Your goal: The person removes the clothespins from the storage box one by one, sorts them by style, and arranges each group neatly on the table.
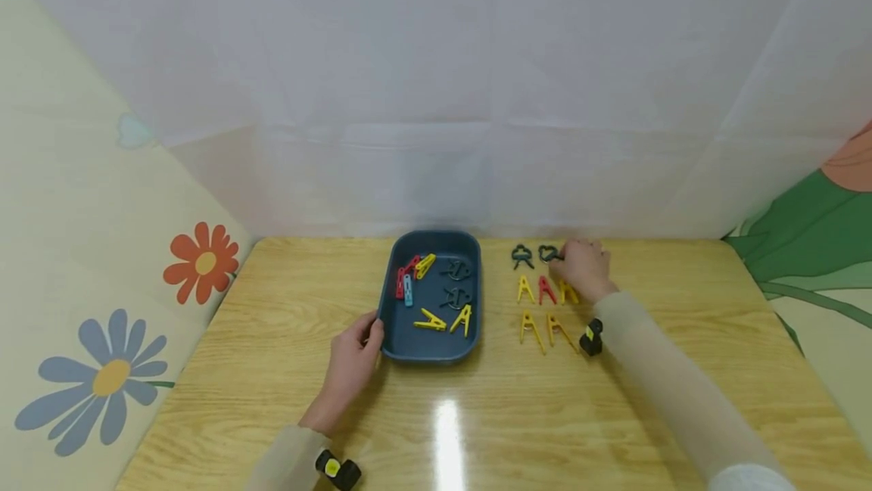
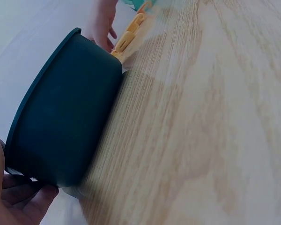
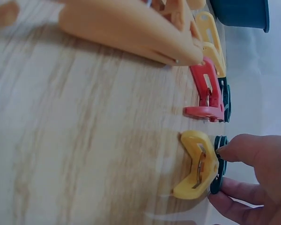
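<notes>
Two hands: left (image 1: pixel 352 353) grips tray (image 1: pixel 431 291), long axis near-far; right (image 1: pixel 582 268) pinches dark clip (image 3: pixel 220 168).

Left hand (image 1: pixel 354 347) gripping, left forearm (image 1: pixel 289 461) angled up from bottom edge; right hand (image 1: pixel 584 265) farther forward, pinching between thumb (image 3: pixel 243 149) and fingers (image 3: pixel 234 206), right forearm (image 1: pixel 681 385) diagonal from lower right; hands bare, well apart, both forearms sleeved

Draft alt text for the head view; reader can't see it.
A person's right hand pinches a dark clip in the back row of three rows of clips on a wooden table. The left hand holds the near left side of a blue tray containing loose yellow, red, blue and dark clips.
</notes>
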`<state>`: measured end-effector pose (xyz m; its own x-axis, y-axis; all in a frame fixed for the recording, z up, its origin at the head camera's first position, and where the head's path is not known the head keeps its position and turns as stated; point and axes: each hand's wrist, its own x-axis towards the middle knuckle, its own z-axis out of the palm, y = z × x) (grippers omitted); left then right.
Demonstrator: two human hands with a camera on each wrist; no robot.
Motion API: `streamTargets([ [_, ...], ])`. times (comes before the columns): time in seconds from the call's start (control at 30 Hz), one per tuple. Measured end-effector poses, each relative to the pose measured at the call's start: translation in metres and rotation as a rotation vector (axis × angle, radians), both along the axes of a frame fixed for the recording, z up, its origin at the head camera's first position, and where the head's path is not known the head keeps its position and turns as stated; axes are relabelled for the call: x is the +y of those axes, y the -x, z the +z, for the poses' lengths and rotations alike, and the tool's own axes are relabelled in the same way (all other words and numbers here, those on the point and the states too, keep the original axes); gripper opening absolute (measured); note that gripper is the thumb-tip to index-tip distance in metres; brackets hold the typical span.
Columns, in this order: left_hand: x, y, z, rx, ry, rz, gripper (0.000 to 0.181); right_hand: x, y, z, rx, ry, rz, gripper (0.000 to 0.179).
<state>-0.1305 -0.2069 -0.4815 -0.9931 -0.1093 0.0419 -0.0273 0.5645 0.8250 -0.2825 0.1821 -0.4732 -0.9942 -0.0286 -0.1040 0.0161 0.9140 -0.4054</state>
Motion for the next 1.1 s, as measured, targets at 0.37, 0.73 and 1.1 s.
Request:
streamTargets([
  [0.37, -0.001, 0.001, -0.001, -0.001, 0.002, -0.009, 0.039, -0.002, -0.001, -0.001, -0.008, 0.006, -0.017, 0.046],
  [0.73, -0.001, 0.002, -0.001, -0.004, 0.000, -0.005, 0.039, 0.005, -0.003, 0.006, -0.008, 0.053, 0.017, 0.051],
  [1.1, -0.001, 0.001, -0.002, 0.016, 0.008, -0.004, 0.038, 0.009, -0.005, 0.007, -0.011, 0.030, 0.026, 0.017],
])
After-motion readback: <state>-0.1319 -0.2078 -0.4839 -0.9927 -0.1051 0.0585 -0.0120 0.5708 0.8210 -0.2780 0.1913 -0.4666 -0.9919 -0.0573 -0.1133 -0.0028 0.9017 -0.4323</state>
